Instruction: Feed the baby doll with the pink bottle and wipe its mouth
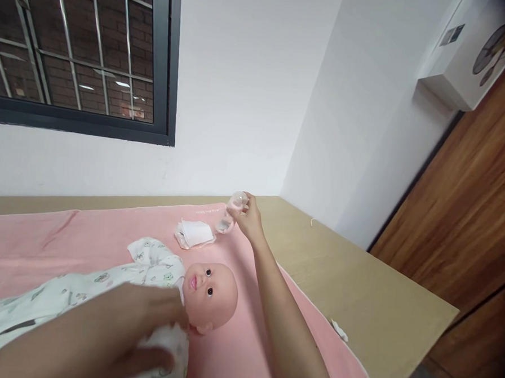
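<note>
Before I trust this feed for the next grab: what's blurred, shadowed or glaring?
Head view: left hand smeared, seemingly by motion; doll's face fairly crisp; soft shadow on the mat beside the right arm; lamp-like reflections in the window; clear item in right hand pale, with faint highlights; top right corner dark.

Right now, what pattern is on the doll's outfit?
White outfit with small scattered prints, some green; clearest in the head view.

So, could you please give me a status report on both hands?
Right hand: fingers on a clear bottle-like item. Left hand: blurred, over the doll, grip unclear. White packet on pink mat, near the item.
</note>
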A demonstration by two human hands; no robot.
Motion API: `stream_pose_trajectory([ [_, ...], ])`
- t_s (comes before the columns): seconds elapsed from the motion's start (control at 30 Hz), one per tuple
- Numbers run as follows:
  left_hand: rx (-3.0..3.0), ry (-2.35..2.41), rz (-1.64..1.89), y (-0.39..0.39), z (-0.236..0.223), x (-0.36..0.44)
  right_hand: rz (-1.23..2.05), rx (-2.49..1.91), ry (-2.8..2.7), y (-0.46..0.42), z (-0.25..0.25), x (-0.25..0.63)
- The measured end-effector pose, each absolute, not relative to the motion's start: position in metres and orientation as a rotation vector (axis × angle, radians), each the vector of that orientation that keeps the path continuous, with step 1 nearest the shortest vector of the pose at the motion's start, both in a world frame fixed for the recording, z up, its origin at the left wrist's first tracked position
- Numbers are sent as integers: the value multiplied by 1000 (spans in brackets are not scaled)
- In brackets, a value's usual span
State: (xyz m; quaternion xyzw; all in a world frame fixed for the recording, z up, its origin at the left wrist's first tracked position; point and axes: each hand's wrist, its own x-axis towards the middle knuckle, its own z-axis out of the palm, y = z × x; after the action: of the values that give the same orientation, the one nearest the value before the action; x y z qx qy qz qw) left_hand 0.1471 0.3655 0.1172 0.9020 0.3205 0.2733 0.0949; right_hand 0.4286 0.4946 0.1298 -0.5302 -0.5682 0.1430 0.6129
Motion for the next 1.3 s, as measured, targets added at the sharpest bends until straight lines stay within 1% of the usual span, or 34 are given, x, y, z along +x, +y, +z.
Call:
stream_pose_trajectory([
  [0.07, 2586, 956, 759, 368, 143, 134, 455, -1049, -1344, 480, 146, 406],
  [0.17, 2482, 1152, 996, 381, 166, 125, 651, -874, -1421, 451, 162, 366],
  [0.23, 2417, 1310, 1171, 387, 168, 123, 790, -799, -1470, 430, 166, 342],
  [0.3, 2393, 1401, 1256, 390, 165, 122, 899, -735, -1509, 410, 168, 322],
  [0.47, 2440, 1428, 1203, 387, 164, 122, 1015, -677, -1563, 379, 166, 295],
  [0.73, 2389, 1514, 1020, 390, 174, 115, 912, -757, -1605, 380, 170, 296],
  [0.97, 2376, 1537, 983, 394, 177, 107, 782, -858, -1592, 387, 175, 305],
  [1.13, 2287, 1688, 956, 396, 184, 99, 695, -841, -1446, 407, 178, 331],
  [1.3, 2169, 1709, 1015, 413, 179, 90, 570, -978, -1324, 452, 165, 374],
])
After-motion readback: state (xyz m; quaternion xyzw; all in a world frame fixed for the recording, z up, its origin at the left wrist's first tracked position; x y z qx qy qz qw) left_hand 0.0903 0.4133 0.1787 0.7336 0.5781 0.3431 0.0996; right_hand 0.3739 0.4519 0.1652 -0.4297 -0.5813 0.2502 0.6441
